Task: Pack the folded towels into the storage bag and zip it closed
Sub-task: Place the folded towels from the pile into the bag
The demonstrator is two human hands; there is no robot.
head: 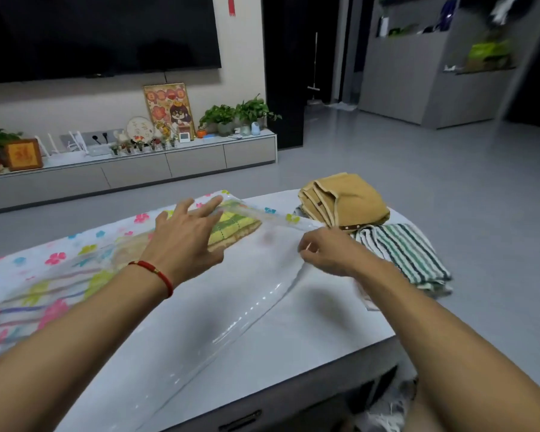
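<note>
A clear plastic storage bag (237, 294) printed with coloured flowers lies flat across the white table (309, 332). A folded yellow-green checked towel (234, 227) sits inside its open end. My left hand (184, 238) is spread flat over that towel and the bag's upper film, fingers apart. My right hand (328, 254) pinches the bag's open edge near its right corner. Outside the bag, a folded mustard towel (346, 199) lies at the table's far right, and a green-and-white striped towel (409, 254) lies just in front of it, beside my right wrist.
The table's front edge runs along the bottom right, with a drawer handle (240, 420) below it. A long TV cabinet (138, 169) with plants and ornaments stands against the far wall. Grey floor lies to the right of the table.
</note>
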